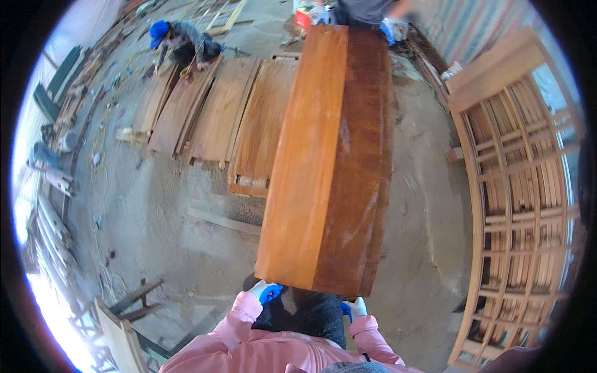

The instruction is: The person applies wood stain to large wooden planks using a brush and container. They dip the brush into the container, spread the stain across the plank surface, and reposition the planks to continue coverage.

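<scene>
A long wooden panel [305, 161], orange-brown on its left strip and dark red-brown on its right, stretches away from me. My left hand [266, 291], in a white and blue glove, grips the near end at its left corner. Close to the right corner, my right hand [356, 307] holds the same end in a matching glove; its fingers are partly hidden by the panel. At the far end stands another person [360, 11] with gloved hands [393, 31] at the panel's sides.
Several wooden panels [221, 115] lie in a row to the left, where a person in a blue cap [160, 32] crouches. A tall lattice wooden frame [479, 205] stands at the right. A loose wood strip [224, 221] lies on the floor. Boards [121, 336] stand at lower left.
</scene>
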Tool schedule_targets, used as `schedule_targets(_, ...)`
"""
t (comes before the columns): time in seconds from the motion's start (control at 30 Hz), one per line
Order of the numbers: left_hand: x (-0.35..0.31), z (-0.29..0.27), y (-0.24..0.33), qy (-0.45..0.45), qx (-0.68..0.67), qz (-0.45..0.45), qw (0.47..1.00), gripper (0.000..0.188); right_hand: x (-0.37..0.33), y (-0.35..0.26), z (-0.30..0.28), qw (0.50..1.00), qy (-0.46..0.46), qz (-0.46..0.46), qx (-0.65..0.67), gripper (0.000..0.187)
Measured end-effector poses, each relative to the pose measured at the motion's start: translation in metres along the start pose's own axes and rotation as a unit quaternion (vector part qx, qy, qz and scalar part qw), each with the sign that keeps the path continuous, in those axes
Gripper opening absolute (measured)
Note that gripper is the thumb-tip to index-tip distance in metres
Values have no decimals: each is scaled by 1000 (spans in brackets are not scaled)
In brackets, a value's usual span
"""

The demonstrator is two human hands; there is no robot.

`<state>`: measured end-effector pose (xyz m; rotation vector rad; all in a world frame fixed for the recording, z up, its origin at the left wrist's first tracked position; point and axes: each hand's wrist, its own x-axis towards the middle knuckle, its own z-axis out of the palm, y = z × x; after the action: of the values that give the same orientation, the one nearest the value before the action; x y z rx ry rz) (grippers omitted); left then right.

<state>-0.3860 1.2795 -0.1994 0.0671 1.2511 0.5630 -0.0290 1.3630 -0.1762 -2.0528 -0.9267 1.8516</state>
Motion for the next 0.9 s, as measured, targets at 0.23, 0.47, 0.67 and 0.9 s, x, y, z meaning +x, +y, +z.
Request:
schedule_targets(0.23, 121, 48, 29, -27, -63, 47, 997, 9, 102, -45, -61, 998, -5, 23, 53, 27)
schedule_targets(0.47, 252, 17, 63, -1, -62, 52, 997, 12, 234, -36, -48, 1000, -20, 6, 12, 19)
schedule_targets(0.67, 387, -46, 65, 74, -79, 23, 994, 14, 397, 15, -21, 996, 10, -6, -91, 30)
schedule_targets(0.9, 519, -96, 92, 108, -96, 35, 989, 24, 542, -9, 31, 998, -66, 0, 16, 10)
